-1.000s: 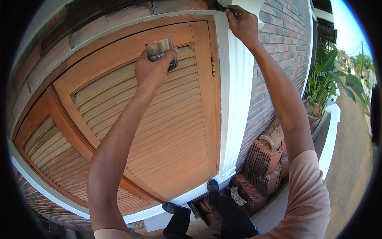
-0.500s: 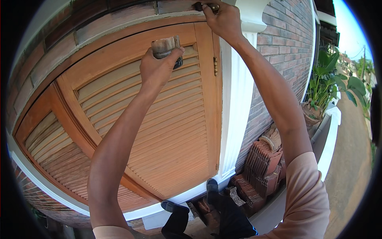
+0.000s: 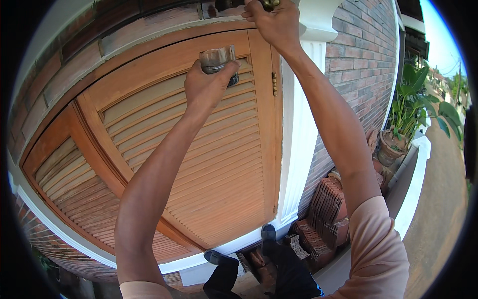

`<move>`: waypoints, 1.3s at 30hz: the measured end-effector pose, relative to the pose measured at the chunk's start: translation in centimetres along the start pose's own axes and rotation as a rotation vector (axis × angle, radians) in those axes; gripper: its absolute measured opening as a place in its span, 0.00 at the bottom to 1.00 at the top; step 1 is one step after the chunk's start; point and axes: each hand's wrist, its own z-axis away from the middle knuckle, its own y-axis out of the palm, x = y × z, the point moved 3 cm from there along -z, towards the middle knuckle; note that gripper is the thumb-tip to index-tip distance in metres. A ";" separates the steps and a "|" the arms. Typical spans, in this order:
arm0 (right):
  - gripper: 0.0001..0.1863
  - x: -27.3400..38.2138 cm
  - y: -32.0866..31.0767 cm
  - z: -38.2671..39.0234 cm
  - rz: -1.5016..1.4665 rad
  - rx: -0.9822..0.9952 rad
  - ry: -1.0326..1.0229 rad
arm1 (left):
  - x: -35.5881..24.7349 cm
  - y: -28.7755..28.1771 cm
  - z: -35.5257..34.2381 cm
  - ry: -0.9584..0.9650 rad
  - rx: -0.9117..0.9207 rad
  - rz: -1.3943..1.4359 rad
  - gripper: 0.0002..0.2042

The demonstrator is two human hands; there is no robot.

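My left hand (image 3: 208, 85) is closed round a clear cup (image 3: 217, 55) with dark liquid low inside. The cup is held up in front of the upper part of a louvred wooden shutter (image 3: 209, 149). Higher and to the right, my right hand (image 3: 280, 25) grips a paintbrush (image 3: 271, 4) by its dark, shiny handle. Its bristle end points left toward the brick band (image 3: 149, 22) above the wooden frame. A dark patch shows on the brick beside my right fingers. The top edge of the picture cuts off part of this spot.
A white fluted pillar (image 3: 298, 129) stands right of the shutter, with a brick wall (image 3: 351, 62) beyond it. Stacked roof tiles (image 3: 323, 204) lie below by my feet. A potted plant (image 3: 393, 144) stands at the right, near a white low wall (image 3: 416, 159) and a road.
The view has shifted slightly. My right hand has moved up a little and left along the brick, where the dark patch now appears. The cup stays in my left hand.
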 end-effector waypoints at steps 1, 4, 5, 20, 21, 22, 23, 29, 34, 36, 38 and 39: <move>0.11 -1.0 -0.5 -0.5 -0.250 -0.042 0.167 | 0.0 0.1 0.1 0.021 -0.014 -0.002 0.33; 0.11 -3.3 -2.1 -1.4 -0.464 -0.049 0.408 | 0.0 0.1 0.0 0.040 -0.024 -0.014 0.33; 0.12 -3.9 -2.6 -1.4 -0.425 -0.008 0.484 | 0.1 0.2 -0.1 0.030 -0.022 -0.017 0.33; 0.09 -4.6 -6.7 -8.8 0.578 0.333 -0.424 | 0.6 -0.4 -0.5 0.047 -0.028 -0.036 0.33; 0.09 -4.9 -6.0 -9.3 0.662 0.480 -0.402 | 0.6 -0.5 -0.6 0.044 -0.029 -0.035 0.33; 0.09 -5.0 -5.4 -9.7 0.662 0.484 -0.402 | 0.7 -0.6 -0.7 0.045 -0.027 -0.031 0.33; 0.09 -5.1 -4.6 -10.3 0.716 0.547 -0.387 | 0.8 -0.7 -0.7 0.044 -0.025 -0.027 0.33; 0.11 -4.5 -4.7 -11.8 0.554 0.544 -0.492 | 1.4 -0.8 -0.9 0.025 -0.016 -0.012 0.33; 0.12 -3.0 -3.3 -11.2 0.656 0.551 -0.433 | 1.3 -0.7 -1.0 0.032 -0.022 -0.004 0.33; 0.12 -2.2 -3.2 -11.4 0.583 0.482 -0.394 | 1.1 -0.3 -1.0 0.022 -0.010 0.000 0.33; 0.12 -2.1 -3.9 -11.9 0.536 0.443 -0.323 | 0.9 -0.2 -1.0 0.043 -0.014 0.005 0.33; 0.12 -2.3 -4.6 -12.3 0.482 0.408 -0.256 | 0.8 -0.2 -0.9 0.046 -0.016 0.006 0.33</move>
